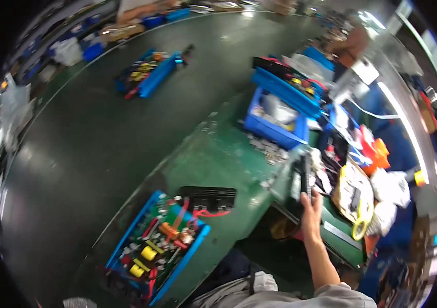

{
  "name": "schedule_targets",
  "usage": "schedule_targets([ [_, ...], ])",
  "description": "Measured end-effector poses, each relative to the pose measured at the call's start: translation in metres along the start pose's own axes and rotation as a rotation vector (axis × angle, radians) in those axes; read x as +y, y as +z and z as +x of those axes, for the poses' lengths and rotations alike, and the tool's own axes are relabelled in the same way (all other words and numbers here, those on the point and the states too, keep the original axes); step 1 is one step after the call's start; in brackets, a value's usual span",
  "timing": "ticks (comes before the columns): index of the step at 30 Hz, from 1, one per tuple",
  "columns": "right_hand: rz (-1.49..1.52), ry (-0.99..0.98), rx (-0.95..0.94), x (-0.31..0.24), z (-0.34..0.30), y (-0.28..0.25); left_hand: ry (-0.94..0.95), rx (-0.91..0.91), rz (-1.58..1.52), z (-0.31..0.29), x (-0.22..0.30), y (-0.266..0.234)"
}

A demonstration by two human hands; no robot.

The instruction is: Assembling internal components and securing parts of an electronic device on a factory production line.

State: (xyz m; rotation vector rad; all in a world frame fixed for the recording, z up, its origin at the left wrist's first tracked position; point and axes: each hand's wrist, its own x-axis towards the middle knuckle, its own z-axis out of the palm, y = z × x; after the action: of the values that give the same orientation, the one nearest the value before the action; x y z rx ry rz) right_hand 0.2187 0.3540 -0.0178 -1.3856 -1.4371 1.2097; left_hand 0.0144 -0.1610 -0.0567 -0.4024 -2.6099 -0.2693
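A worker's right hand (311, 218) reaches away from the lap across a cluttered green workbench (218, 164), its fingers at the lower end of a dark narrow object (306, 172) to the right of the bench's middle. Finger and thumb look slightly parted and partly bent around that end, though blur makes it impossible to tell whether they grip or merely touch it; the left hand is out of view. At lower left, well apart from the hand, an open blue case (182, 267) lies at an angle, filled with electrical parts, among them yellow coils (149, 253). The fitting-out appears well advanced inside, but the case seems unfinished: its top is uncovered, and a black plate (208, 196) lies just beyond its far end, with red wires (209, 213) looping beside it. Whether every connection is made is too small to tell. Beyond, a second blue case (287, 92) rests over a blue bin (275, 131), and a third (159, 74) sits on the dark green surface at upper left, both also showing parts inside. A yellow ring (360, 229) lies among bags at right, while a blurred co-worker (357, 43) appears in the background.
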Motion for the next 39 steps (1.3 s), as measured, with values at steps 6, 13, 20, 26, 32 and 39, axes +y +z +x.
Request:
schedule_targets([
  [6, -0.833, -0.429, 0.131, 0.010, 0.037, 0.002, -0.093, -0.017, -0.098, 0.021, 0.026, -0.012],
  [13, -0.574, -0.655, -0.095, -0.122, 0.025, 0.082, -0.162, -0.074, -0.174, 0.025, 0.027, -0.021],
  [20, -0.382, -0.897, -0.814, -0.150, 0.083, 0.341, -0.247, -0.064, -0.233, 0.031, 0.035, -0.023],
  [26, -0.567, -0.436, -0.882, -0.125, 0.200, 0.562, -0.270, -0.083, -0.286, 0.039, 0.037, -0.018],
  [32, -0.276, -0.044, -0.818, -0.156, 0.184, 0.641, -0.282, -0.119, -0.230, 0.031, 0.032, -0.018],
  [39, -0.257, -0.131, -0.690, -0.143, 0.159, 0.621, -0.260, -0.126, -0.217, 0.031, 0.034, -0.015],
])
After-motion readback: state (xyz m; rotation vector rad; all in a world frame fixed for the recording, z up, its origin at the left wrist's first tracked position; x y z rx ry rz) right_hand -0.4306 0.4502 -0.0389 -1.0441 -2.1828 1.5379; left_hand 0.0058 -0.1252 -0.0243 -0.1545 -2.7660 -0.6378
